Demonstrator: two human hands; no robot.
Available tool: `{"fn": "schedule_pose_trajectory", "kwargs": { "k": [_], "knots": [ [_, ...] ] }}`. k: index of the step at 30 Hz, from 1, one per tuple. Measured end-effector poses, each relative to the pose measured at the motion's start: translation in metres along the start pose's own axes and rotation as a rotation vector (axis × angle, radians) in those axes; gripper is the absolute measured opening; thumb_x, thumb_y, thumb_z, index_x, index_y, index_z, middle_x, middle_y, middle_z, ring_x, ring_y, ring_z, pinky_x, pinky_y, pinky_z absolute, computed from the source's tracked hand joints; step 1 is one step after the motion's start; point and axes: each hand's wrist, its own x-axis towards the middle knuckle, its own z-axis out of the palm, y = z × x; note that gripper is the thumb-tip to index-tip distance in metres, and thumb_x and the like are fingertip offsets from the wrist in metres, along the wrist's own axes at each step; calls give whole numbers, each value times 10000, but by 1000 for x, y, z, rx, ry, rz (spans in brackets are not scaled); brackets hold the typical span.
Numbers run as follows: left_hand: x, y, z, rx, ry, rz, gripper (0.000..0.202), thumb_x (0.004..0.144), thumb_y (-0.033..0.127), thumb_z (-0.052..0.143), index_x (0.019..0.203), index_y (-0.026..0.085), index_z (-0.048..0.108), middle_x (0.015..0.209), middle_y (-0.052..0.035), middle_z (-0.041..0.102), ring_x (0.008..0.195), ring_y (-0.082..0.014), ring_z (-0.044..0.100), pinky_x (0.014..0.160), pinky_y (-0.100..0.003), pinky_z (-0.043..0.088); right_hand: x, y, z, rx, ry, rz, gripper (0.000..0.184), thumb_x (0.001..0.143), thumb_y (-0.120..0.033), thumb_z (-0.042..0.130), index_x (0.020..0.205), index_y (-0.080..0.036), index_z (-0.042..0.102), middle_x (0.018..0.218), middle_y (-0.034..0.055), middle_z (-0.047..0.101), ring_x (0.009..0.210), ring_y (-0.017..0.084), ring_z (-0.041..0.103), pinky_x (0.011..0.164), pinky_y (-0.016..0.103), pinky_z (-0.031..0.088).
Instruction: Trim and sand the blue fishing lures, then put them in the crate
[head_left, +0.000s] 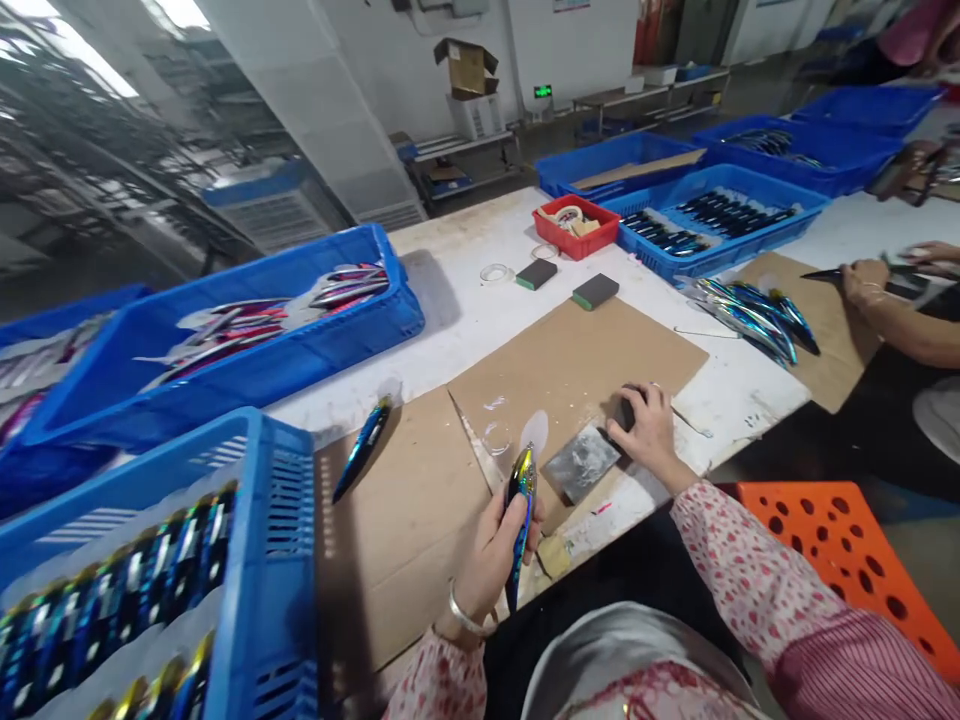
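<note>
In my left hand [499,540] is a fishing lure [523,490], blue and black with a yellow head. Its clear lip [535,432] points away from me, and my fingers are closed around its body. My right hand [649,430] grips a dark block [627,406] that looks like a sanding block, partly hidden by the fingers. Just beside that hand lies a grey rectangular plate [581,462] with whitish smears. A second lure [365,445] rests on the cardboard [409,530] to the left.
Blue crates [281,500] of lures stand at left, more crates [720,262] at back right. Two dark sanding blocks [596,291] and a red tray [592,242] sit farther back. A co-worker's hands [866,285] work at right, by an orange stool [840,560].
</note>
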Motion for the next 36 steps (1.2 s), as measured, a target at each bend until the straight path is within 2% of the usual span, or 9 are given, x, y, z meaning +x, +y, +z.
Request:
{"fn": "schedule_pose_trajectory", "kwargs": {
  "k": [3,6,9,13,21,24,29,33,36],
  "knots": [
    [1,-4,11,174,-39,28,514,882,569,270,1179,212,488,744,-30,605,602,-155,554,550,-280,482,4,-4,-4,15,-41,41,402,699,-336,625,1079,-208,613,1187,91,495,1106,312,400,960,464,348],
    [6,-8,18,442,21,103,465,891,516,305,1216,226,467,931,-77,660,805,-214,631,678,-321,503,10,-11,-9,66,-59,108,406,691,-323,628,1078,-201,616,1175,88,501,1101,296,415,974,448,346],
    [12,-11,26,652,95,181,444,904,456,326,1253,206,437,1048,-117,665,972,-261,629,787,-359,483,15,-21,-13,161,-61,150,398,691,-312,633,1069,-192,616,1151,86,508,1087,270,438,986,424,350],
    [16,-12,37,802,113,178,419,924,406,298,1248,170,418,1028,-143,682,942,-279,650,756,-361,469,17,-37,-16,188,-164,91,416,689,-325,651,1088,-215,612,1149,69,515,1093,268,435,986,419,359],
    [20,-9,39,882,75,152,398,933,427,239,1186,180,420,927,-137,701,822,-272,678,635,-331,441,-9,-71,-28,52,-296,81,433,721,-340,636,1136,-228,584,1232,76,474,1125,296,385,965,443,370],
    [20,-9,40,899,67,140,401,938,422,219,1199,178,402,918,-133,697,811,-268,677,627,-322,425,-5,-72,-29,50,-356,50,433,731,-337,634,1149,-238,579,1235,65,476,1118,284,388,965,433,370],
    [20,-5,42,887,41,110,420,940,413,212,1217,148,385,940,-163,683,840,-284,671,643,-329,420,9,-67,-28,-49,-335,92,419,759,-345,611,1159,-226,576,1250,85,469,1125,309,372,945,479,360],
    [21,-7,40,864,35,127,385,941,409,212,1177,166,395,919,-148,686,844,-276,671,644,-323,425,4,-72,-30,16,-411,30,418,746,-335,622,1151,-242,576,1234,65,484,1120,280,386,932,439,380],
    [22,-9,40,840,47,157,370,944,401,227,1179,167,392,923,-145,689,860,-268,671,657,-321,429,9,-72,-28,-37,-397,76,401,757,-326,612,1145,-229,582,1223,74,492,1112,286,391,918,451,379]
  ]
}}
